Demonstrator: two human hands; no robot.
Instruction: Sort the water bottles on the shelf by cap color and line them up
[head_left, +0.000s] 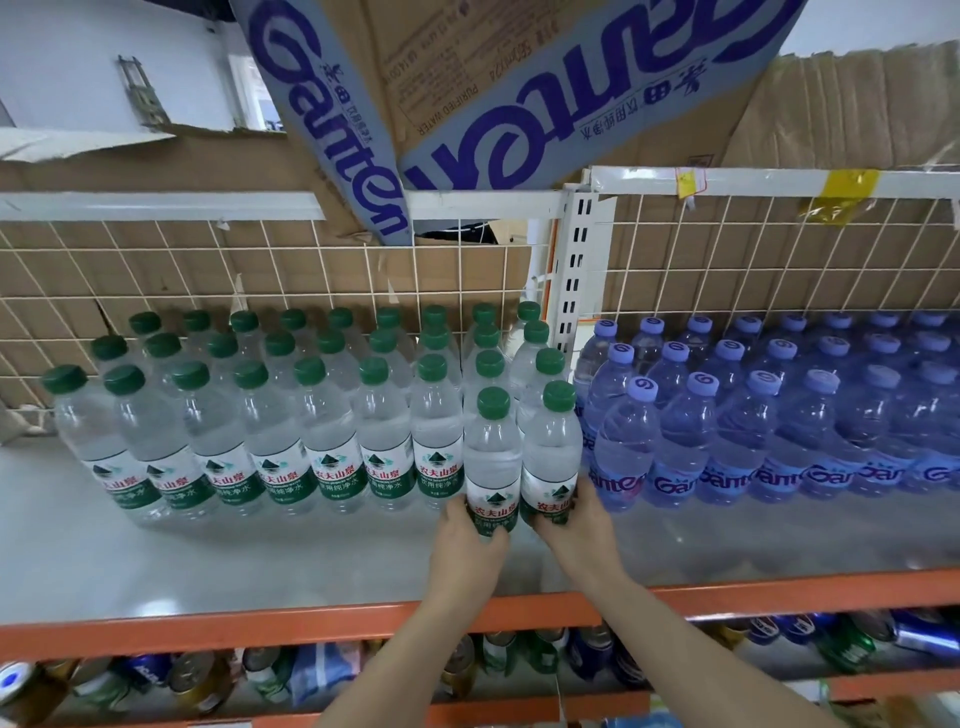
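Several green-capped water bottles (332, 441) stand in rows on the left half of the grey shelf (208, 561). Several purple-capped blue bottles (727, 441) stand in rows on the right half. Two green-capped bottles stand forward of the rows, side by side at the boundary. My left hand (470, 540) grips the lower part of the left one (492, 457). My right hand (574, 525) grips the lower part of the right one (553, 447), which touches the first purple-capped bottle.
A white wire grid (208, 270) backed by cardboard closes the rear of the shelf. A tilted Ganten cardboard box (493, 93) hangs overhead. The orange shelf edge (260, 629) runs across the front; cans and bottles (519, 660) lie on the shelf below.
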